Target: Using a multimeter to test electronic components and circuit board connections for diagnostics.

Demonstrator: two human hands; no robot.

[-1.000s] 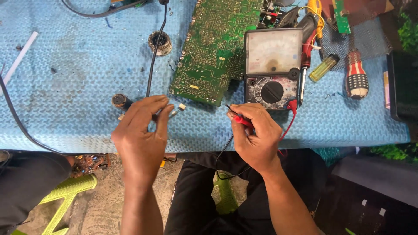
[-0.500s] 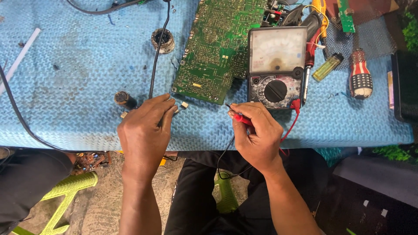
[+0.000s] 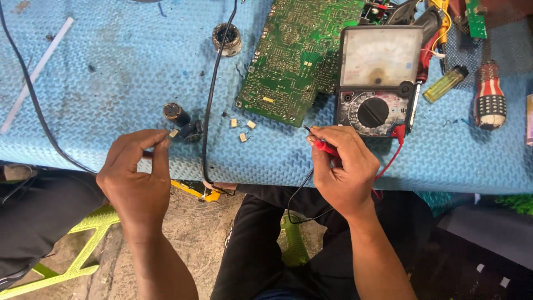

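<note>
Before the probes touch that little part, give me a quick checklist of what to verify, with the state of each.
1. Left hand pinches the small tan component at its fingertips: ok.
2. Right hand grips the red probe, tip pointing left, off the part: ok.
3. Second probe in the right hand: cannot tell; only a black lead trails below.
4. Analog multimeter lies face up, dial in view: ok; selector range cannot tell.
5. Black cable runs between both hands, across the probe's path: not ok.
6. Loose tan parts lie apart from the green circuit board: ok.
</note>
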